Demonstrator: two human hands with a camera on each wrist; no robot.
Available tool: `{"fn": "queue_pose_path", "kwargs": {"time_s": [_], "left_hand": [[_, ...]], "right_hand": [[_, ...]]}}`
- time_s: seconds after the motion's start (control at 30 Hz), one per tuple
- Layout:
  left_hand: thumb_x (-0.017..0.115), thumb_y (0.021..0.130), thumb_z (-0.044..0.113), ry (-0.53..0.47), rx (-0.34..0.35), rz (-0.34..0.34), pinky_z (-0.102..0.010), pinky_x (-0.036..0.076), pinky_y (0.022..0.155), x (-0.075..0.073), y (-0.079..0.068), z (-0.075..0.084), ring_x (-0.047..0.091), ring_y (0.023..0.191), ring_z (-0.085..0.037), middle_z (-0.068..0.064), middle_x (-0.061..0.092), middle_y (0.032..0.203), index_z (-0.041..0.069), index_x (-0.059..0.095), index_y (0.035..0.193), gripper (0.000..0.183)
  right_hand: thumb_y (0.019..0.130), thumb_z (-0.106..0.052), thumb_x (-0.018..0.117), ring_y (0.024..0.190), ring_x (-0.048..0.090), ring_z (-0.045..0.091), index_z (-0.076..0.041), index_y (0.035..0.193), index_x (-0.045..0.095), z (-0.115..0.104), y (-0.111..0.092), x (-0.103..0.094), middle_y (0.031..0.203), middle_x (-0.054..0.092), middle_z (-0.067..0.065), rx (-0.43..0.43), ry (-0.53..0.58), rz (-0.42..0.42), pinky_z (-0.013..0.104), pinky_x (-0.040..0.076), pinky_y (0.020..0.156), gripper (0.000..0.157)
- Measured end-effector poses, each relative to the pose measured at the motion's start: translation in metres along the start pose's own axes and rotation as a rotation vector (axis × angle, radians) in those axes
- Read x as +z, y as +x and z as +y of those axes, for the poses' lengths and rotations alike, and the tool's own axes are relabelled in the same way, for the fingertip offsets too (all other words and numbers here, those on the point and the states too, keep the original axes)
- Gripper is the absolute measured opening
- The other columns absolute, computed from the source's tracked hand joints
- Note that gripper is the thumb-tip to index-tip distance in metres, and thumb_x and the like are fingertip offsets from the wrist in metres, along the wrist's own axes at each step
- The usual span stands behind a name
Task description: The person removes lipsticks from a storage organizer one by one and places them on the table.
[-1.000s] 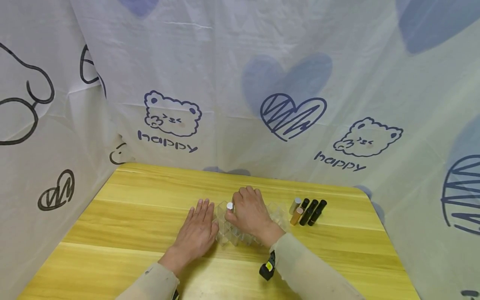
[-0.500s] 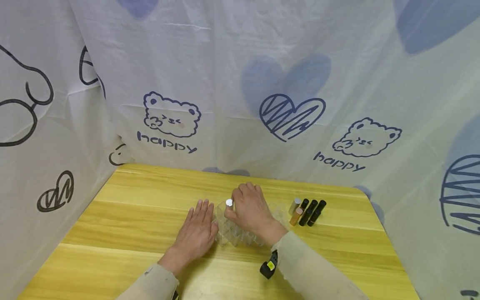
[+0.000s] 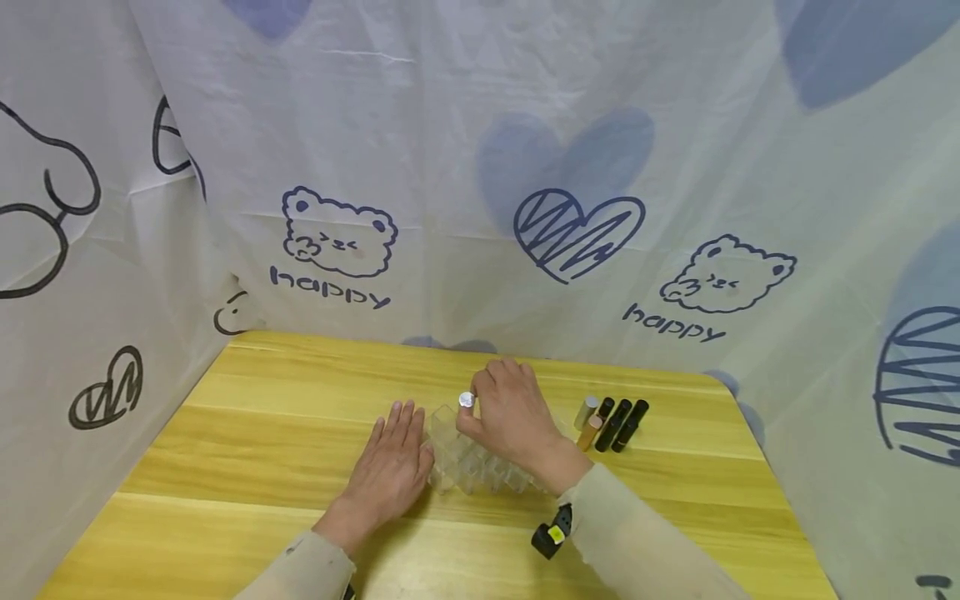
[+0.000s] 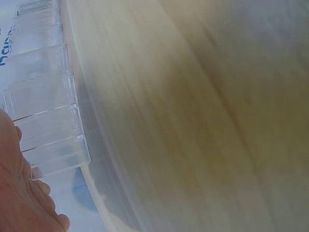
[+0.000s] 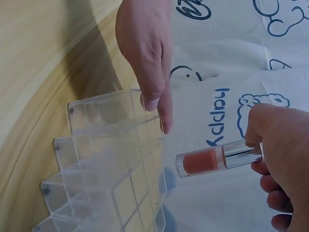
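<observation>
My right hand (image 3: 517, 412) pinches a lip gloss tube (image 5: 203, 161) by its shiny silver cap (image 5: 241, 154). The tube's clear lower part shows a coral-pink filling. In the right wrist view it hangs over a clear plastic lipstick organizer (image 5: 99, 113), apart from the compartment openings. My left hand (image 3: 386, 462) lies with straight fingers along the organizer's left end, its thumb against the wall. In the left wrist view several stepped clear walls (image 4: 43, 94) stand beside that hand. The right hand and forearm hide part of the organizer in the head view.
Right of the organizer stands a group of small tubes: a silver one (image 3: 587, 412), an orange-gold one (image 3: 589, 434) and several black ones (image 3: 622, 427). All rest on a wood-grain table (image 3: 300, 400). A printed white cloth (image 3: 465, 283) hangs behind the table's far edge.
My right hand has lifted the lip gloss tube and shifted slightly right. The left hand stays at the organizer's end. The head view has turned a little.
</observation>
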State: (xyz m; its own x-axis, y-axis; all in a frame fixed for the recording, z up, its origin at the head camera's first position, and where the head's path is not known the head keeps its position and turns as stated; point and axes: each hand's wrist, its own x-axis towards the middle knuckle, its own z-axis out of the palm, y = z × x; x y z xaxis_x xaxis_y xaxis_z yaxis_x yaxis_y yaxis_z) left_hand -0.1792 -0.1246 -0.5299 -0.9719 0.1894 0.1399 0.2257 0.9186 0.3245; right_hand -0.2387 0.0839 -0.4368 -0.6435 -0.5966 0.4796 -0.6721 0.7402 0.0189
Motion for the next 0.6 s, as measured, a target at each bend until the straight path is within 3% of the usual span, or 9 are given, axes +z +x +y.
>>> {"fn": "queue_pose_path", "kwargs": {"time_s": [0.6], "left_hand": [[0.036, 0.115, 0.032, -0.022, 0.002, -0.013, -0.058, 0.017, 0.132, 0.002, 0.0, 0.0, 0.016, 0.163, -0.039, -0.023, 0.023, 0.173, -0.004, 0.028, 0.164, 0.062]], "right_hand": [[0.085, -0.023, 0.071, 0.077, 0.046, 0.021, -0.011, 0.082, 0.067, 0.024, -0.026, -0.016, 0.081, 0.058, -0.001, 0.035, 0.028, 0.03, 0.033, 0.032, 0.07, 0.014]]}}
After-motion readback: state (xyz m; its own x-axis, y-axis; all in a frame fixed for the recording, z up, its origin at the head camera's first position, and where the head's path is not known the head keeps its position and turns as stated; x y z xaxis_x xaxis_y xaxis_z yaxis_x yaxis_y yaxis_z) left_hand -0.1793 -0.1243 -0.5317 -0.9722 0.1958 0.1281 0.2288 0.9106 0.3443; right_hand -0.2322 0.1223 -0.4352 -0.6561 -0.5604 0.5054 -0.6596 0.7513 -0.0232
